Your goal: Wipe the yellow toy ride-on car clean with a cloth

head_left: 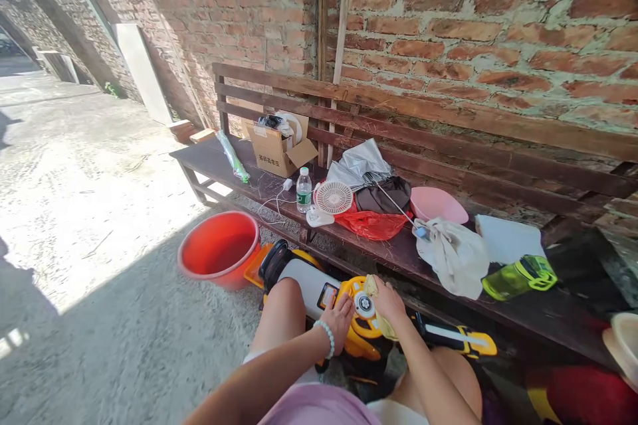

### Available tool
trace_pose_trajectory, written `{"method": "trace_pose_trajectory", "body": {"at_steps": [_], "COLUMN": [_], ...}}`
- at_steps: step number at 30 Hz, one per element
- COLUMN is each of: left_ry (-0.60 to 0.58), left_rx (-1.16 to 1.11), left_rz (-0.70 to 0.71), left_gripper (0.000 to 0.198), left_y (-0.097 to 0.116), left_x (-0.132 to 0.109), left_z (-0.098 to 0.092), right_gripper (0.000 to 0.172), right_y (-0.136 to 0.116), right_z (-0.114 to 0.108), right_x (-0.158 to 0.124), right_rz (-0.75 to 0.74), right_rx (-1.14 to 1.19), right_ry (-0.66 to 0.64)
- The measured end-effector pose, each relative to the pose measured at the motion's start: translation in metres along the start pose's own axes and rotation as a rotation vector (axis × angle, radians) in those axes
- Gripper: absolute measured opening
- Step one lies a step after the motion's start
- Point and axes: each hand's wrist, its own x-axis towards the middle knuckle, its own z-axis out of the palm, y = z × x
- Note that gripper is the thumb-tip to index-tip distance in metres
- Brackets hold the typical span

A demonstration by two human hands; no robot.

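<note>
A yellow, white and black toy vehicle (304, 282) stands between my legs, with a yellow steering wheel (367, 327) on it. My left hand (339, 320), with a beaded bracelet at the wrist, rests flat with fingers extended on the toy just left of the wheel. At the wheel's right side, my right hand (389, 302) has its fingers closed on a pale yellow cloth (371, 285). Part of the cloth hangs below that hand, over the wheel's rim. The black and yellow arm of the toy (458, 337) extends to the right.
An orange-red tub (219, 282) sits on the ground at left. Along the dark wooden bench (199, 161) are a cardboard box (272, 154), a water bottle (304, 191), a white fan (333, 198), a silver umbrella (361, 163), a pink basin (438, 204) and a green bottle (518, 277).
</note>
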Motion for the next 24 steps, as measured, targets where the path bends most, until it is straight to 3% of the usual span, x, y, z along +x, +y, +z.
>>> {"method": "trace_pose_trajectory", "body": {"at_steps": [7,12,18,24], "left_ry": [0.021,0.012,0.018,0.009], "left_rx": [-0.015,-0.025,-0.036,-0.067], "left_rz": [0.027,-0.004,-0.027,-0.033], "left_gripper": [0.11,0.11,0.112,0.113], "left_y": [-0.002,0.0,0.002,0.004], "left_x": [0.002,0.003,0.004,0.0], "left_z": [0.009,0.01,0.014,0.009], "right_gripper": [0.068,0.063,0.058,0.065], "right_y": [-0.03,-0.019,0.017,0.036], "right_z": [-0.002,0.001,0.02,0.063], "right_x": [-0.004,0.004,0.016,-0.015], "right_rz": [-0.187,-0.25,-0.054,0.198], "right_rx": [-0.091,-0.002,0.34,0.736], "right_ry": [0.03,0.036,0.126,0.292]}}
